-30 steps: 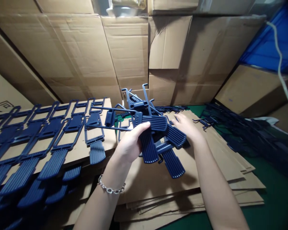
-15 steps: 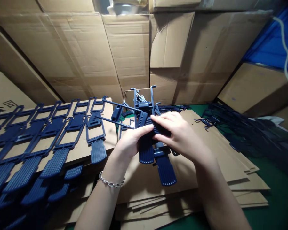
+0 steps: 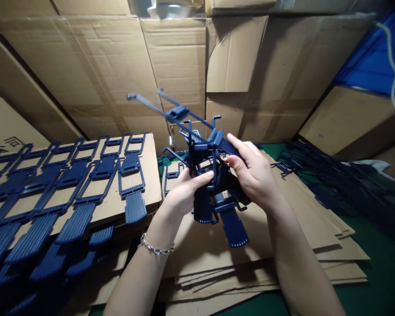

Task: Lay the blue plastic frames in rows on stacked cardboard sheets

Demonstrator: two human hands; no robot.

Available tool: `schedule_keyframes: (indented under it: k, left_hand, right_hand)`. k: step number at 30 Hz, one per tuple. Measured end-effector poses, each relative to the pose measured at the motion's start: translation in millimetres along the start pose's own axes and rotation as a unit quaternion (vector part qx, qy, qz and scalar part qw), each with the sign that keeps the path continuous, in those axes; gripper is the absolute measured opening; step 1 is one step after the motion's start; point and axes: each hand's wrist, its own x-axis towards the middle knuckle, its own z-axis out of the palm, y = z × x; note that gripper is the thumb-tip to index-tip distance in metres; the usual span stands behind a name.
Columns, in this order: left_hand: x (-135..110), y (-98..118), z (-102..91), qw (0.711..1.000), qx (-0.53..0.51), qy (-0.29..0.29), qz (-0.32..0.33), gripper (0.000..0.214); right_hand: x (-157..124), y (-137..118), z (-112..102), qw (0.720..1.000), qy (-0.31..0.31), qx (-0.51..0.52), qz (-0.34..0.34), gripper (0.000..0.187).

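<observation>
My left hand (image 3: 181,193) is closed around a dark blue plastic folding stand with a ribbed plate (image 3: 202,207) pointing down and hooked arms standing up, its thumb across the front. Just to the right, my right hand (image 3: 256,173) pinches a second dark blue folding stand, whose two long arms and crossbar (image 3: 177,113) reach up and to the left. The two stands overlap between my hands, and whether they touch is hard to tell. Below them another ribbed blue piece (image 3: 235,228) lies over the cardboard. My fingers hide parts of both held stands.
Rows of similar blue stands (image 3: 102,169) lie on a cardboard surface at the left. Stacked flat cardboard sheets (image 3: 303,219) are under my hands. A dark pile of blue parts (image 3: 342,193) lies at the right on green cloth (image 3: 382,263). Cardboard boxes (image 3: 174,61) wall the back.
The long-armed stand in my right hand has swung upward, its arms going from pointing left to up and left. My right hand has turned and shifted slightly right; my left hand has barely moved.
</observation>
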Motion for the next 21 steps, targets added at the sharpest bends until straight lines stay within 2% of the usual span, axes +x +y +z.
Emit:
schedule_keyframes:
  k: [2,4,6,8,10,13,17,21]
  left_hand:
    - [2,-1,-2.1,1.000,-0.003,0.011,0.010,0.028]
    - [4,-2,-4.8,0.999,-0.014,0.029,0.020,0.026]
    - [7,-2,-6.3,0.998,-0.027,0.057,0.031,0.026]
    - [8,-3,-6.1,0.994,-0.036,0.092,0.041,0.026]
    - [9,-3,-5.0,0.989,-0.047,0.132,0.038,0.026]
    - [10,-2,-4.3,0.982,-0.067,0.173,0.013,0.027]
    - [11,6,-5.7,0.978,-0.090,0.188,-0.015,0.028]
    - [10,12,-8.0,0.979,-0.078,0.184,-0.032,0.030]
  right_hand:
    - [1,8,-7,0.997,0.041,0.025,0.052,0.045]
    - [1,23,-23,0.985,0.099,0.047,0.132,0.045]
    - [-2,44,-44,0.959,0.154,0.039,0.233,0.041]
    - [-7,69,-66,0.925,0.170,-0.005,0.340,0.033]
    - [-14,93,-80,0.885,0.139,-0.021,0.444,0.030]
    - [-23,118,-85,0.840,0.065,0.003,0.538,0.021]
    - [-26,128,-73,0.801,-0.006,0.035,0.597,0.017]
    - [-24,129,-61,0.779,-0.083,0.016,0.621,0.021]
